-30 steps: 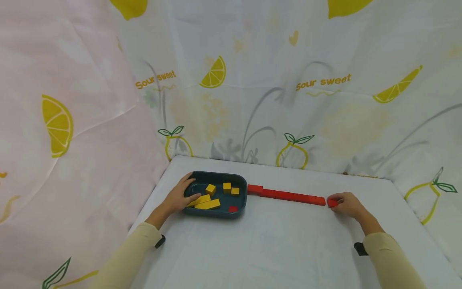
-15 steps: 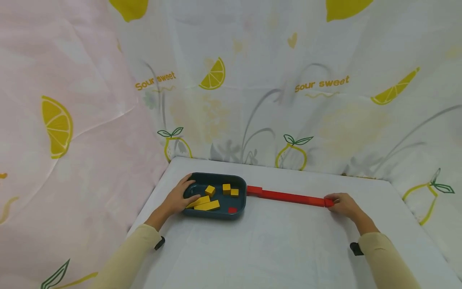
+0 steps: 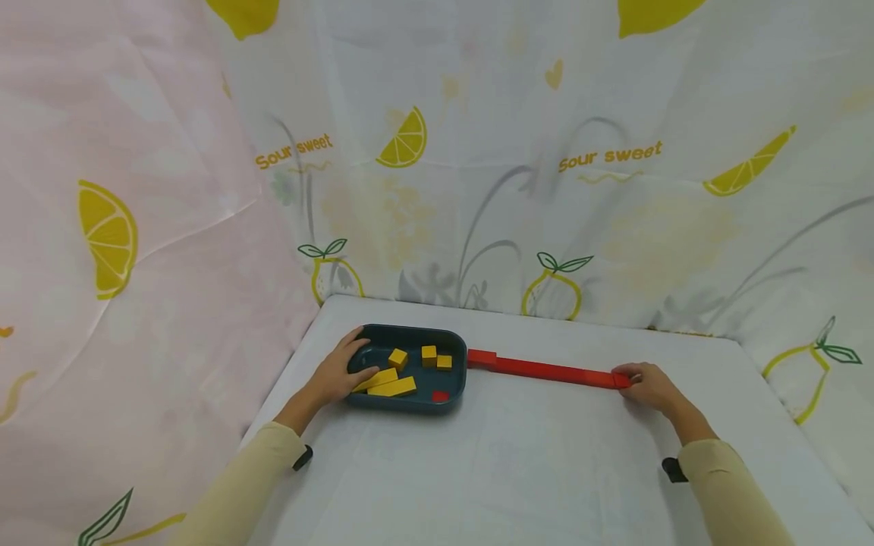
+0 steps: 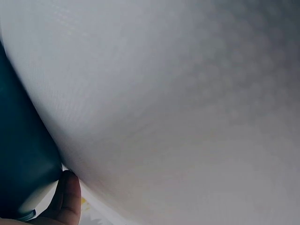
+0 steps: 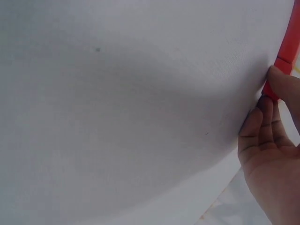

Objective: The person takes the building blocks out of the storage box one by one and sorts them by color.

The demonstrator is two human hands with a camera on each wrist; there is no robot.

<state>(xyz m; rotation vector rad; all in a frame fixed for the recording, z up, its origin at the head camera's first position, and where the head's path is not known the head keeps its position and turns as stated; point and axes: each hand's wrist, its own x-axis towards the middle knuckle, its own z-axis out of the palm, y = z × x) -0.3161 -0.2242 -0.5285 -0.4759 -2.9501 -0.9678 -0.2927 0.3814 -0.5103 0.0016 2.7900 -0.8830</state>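
Observation:
A dark teal tray (image 3: 447, 406) stands on the left part of the table. My left hand (image 3: 334, 373) grips its left end, the thumb reaching over the rim; in the left wrist view, fingertips (image 4: 70, 197) show beside the tray wall (image 4: 28, 140). Several yellow blocks (image 3: 392, 387) and one red block (image 3: 440, 396) lie inside. From the tray's right side runs a line of red blocks (image 3: 546, 370), with a taller-looking block (image 3: 482, 358) at its left end. At the right end my right hand (image 3: 652, 387) pinches a small red block (image 5: 269, 91) against the line.
White cloth (image 3: 532, 470) covers the table. Behind it hangs a lemon-print curtain (image 3: 478, 189), with a pinkish curtain (image 3: 171, 303) along the left. Dark straps (image 3: 672, 470) show at the wrists.
My right hand has moved slightly left with the small red block, closing the gap to the red line. The left hand and tray have stayed put.

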